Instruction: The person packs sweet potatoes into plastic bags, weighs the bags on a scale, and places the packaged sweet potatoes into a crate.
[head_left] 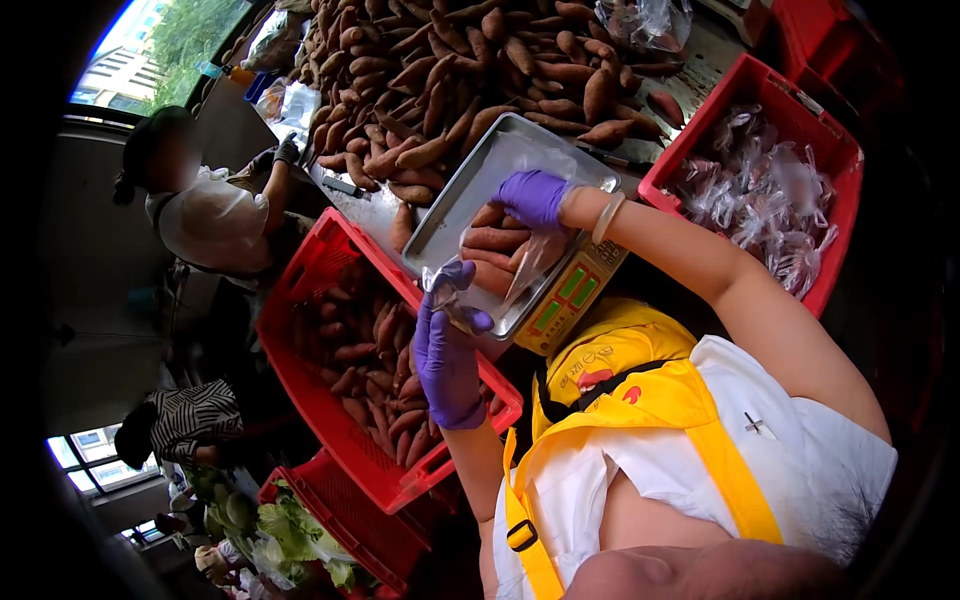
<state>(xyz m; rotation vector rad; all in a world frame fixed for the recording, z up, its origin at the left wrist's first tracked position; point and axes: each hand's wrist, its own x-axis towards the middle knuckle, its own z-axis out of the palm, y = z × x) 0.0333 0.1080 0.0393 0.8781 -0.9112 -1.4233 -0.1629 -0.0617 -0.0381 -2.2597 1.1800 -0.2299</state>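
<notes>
My left hand (pixel 447 350), in a purple glove, pinches the edge of a clear plastic bag at the near left of the scale's metal tray. My right hand (pixel 535 200), gloved alike, has its fingers curled on the bag's upper side, beside the sweet potatoes. Several reddish sweet potatoes (pixel 495 240) lie in the clear bag (pixel 535 258) on the metal tray (pixel 440 225). Under the tray, the yellow scale (pixel 572 300) shows lit green displays, too small to read.
A large pile of sweet potatoes (pixel 430 70) covers the table beyond the tray. One red crate (pixel 365 455) holds loose sweet potatoes; another (pixel 735 85) at right holds filled plastic bags. Leafy vegetables (pixel 290 530) lie lower left. A gloved co-worker (pixel 215 215) stands at left, with others farther back.
</notes>
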